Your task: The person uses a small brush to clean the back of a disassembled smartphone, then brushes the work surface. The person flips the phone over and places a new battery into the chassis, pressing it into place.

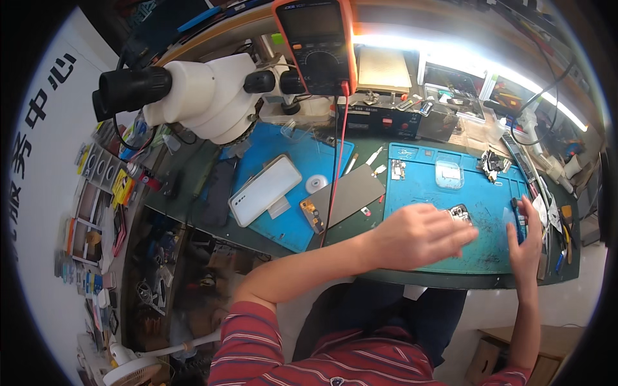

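Note:
Over the blue work mat [402, 186] on the right, my left hand [425, 237] is held with its fingers stretched out, and nothing shows in it. Just beyond its fingers lies a small phone part [459, 212] with round openings, partly covered by the hand. At the mat's right edge, my right hand [528, 239] has its thumb and fingers around a slim dark blue stick-shaped tool [519, 215]; its exact kind cannot be made out. A clear plastic box [449, 174] with a small piece inside and a small circuit board [398, 170] lie farther back on the mat.
A white phone back cover [265, 190] and a grey phone screen [347, 198] lie left. A white microscope [206, 93] and an orange-framed multimeter [318, 48] with hanging leads overhang the bench. Loose metal parts [494, 165] sit at the back right; tools [566, 225] line the right edge.

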Tool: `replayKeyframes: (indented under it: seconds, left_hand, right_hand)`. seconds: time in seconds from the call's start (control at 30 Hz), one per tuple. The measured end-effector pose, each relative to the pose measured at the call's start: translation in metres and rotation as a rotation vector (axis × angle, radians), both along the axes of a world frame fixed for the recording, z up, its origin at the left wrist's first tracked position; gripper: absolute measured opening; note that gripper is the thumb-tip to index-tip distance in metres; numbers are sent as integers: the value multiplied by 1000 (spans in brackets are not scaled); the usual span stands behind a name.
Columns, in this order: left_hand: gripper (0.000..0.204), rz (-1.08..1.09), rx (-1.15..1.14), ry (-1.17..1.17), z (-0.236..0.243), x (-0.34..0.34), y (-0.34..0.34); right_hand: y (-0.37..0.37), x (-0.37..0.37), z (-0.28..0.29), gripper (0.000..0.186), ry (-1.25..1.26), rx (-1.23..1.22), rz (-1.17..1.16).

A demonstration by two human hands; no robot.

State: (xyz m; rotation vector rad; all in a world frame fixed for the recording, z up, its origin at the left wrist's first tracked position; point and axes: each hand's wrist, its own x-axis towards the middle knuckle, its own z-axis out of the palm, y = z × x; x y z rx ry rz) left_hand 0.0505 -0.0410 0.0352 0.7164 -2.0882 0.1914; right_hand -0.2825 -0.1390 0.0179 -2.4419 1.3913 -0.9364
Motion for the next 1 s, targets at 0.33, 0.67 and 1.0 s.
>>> replayKeyframes:
  seconds: [0.33, 0.67, 1.0]
  left_hand:
    - [37, 297, 128, 108, -55, 37, 146]
    - [37, 770, 153, 93, -56, 126, 234]
    - [52, 1464, 369, 221, -21, 254, 232]
  right_hand:
    - [46, -30, -47, 48, -11, -182, -9]
    - [42, -35, -58, 46, 27, -286, -68]
    - [44, -32, -57, 46, 43, -271, -108]
